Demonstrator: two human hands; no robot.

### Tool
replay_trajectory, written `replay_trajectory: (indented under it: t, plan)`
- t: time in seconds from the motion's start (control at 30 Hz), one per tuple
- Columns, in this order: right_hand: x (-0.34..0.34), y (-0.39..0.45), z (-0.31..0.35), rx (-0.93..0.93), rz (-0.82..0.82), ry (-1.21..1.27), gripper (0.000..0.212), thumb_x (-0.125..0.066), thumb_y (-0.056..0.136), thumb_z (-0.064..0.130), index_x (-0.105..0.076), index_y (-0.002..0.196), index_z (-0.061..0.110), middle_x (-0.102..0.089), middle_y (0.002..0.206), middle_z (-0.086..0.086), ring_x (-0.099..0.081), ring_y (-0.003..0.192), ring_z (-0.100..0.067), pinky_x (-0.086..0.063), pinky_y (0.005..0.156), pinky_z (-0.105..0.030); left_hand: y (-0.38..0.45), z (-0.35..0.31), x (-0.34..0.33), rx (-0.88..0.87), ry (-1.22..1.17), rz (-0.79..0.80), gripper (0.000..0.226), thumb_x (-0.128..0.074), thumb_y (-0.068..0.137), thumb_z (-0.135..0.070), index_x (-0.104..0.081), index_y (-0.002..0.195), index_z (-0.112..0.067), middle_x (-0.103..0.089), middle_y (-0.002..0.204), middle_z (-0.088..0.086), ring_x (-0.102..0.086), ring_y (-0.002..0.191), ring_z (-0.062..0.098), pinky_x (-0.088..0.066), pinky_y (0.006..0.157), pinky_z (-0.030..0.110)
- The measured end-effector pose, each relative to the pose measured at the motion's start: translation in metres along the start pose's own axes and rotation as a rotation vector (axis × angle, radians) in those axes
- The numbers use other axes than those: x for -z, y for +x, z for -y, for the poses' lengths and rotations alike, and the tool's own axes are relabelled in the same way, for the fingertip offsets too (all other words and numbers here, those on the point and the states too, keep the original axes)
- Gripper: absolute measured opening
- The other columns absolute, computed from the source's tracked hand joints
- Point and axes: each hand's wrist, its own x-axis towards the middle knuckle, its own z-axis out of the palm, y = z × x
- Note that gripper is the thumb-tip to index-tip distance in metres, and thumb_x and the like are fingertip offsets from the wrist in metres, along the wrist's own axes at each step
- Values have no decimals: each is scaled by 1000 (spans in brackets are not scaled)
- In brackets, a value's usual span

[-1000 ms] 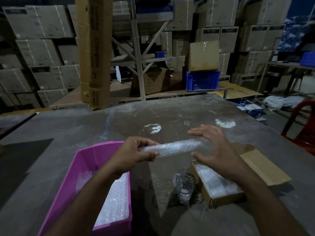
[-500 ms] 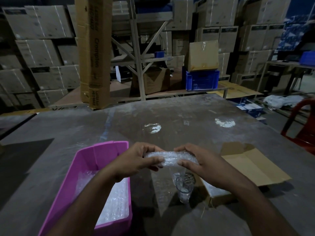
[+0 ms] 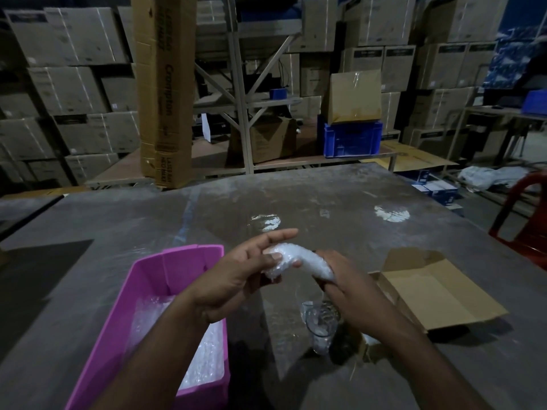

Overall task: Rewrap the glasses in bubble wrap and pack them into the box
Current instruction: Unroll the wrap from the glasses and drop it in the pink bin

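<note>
A rolled bundle of bubble wrap (image 3: 299, 259) is held above the table between both hands. My left hand (image 3: 236, 279) holds its left end with the thumb on it, the index finger stretched straight out. My right hand (image 3: 352, 288) grips the right end from below. Under the hands a clear drinking glass (image 3: 319, 327) stands upright on the table. To the right sits the open cardboard box (image 3: 438, 294), its flap laid flat; my right forearm covers its near corner.
A pink plastic bin (image 3: 154, 279) holding bubble wrap sits at the left. The grey table (image 3: 325, 196) carries a tall upright carton (image 3: 165, 93) at its far edge. A red chair (image 3: 524, 211) stands at the right; stacked cartons and a blue crate (image 3: 352, 137) lie beyond.
The long roll of bubble wrap has been drawn together into a shorter, bent bundle. My hands moved closer and my right hand shifted under its right end.
</note>
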Motion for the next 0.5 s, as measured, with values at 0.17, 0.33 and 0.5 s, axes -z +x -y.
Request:
replay_trajectory:
  t: [0.17, 0.33, 0.5]
  plan:
    - [-14, -5, -3, -36, -98, 60, 20, -48, 101, 15, -52, 107, 34, -39, 102, 13, -46, 89, -2, -44, 72, -23, 7, 3, -2, -94, -115, -76, 54, -65, 90, 1, -58, 140, -16, -70, 122, 19, -68, 109, 18, -58, 85, 26]
    - [-23, -9, 2, -75, -112, 176, 36, -47, 101, 41, -48, 136, 36, -50, 118, 23, -54, 107, 2, -50, 88, -32, 18, 6, -7, -182, -146, -245, 56, -68, 81, -1, -61, 135, -14, -72, 120, 15, -70, 107, 17, -59, 79, 24]
    - [-25, -22, 28, -63, -113, 319, 64, -61, 98, 38, -24, 146, 58, -39, 137, 45, -45, 121, 19, -41, 94, -8, 22, 11, -12, -307, 121, -384, 48, -70, 88, -8, -61, 134, -16, -74, 120, 5, -69, 109, 12, -54, 82, 18]
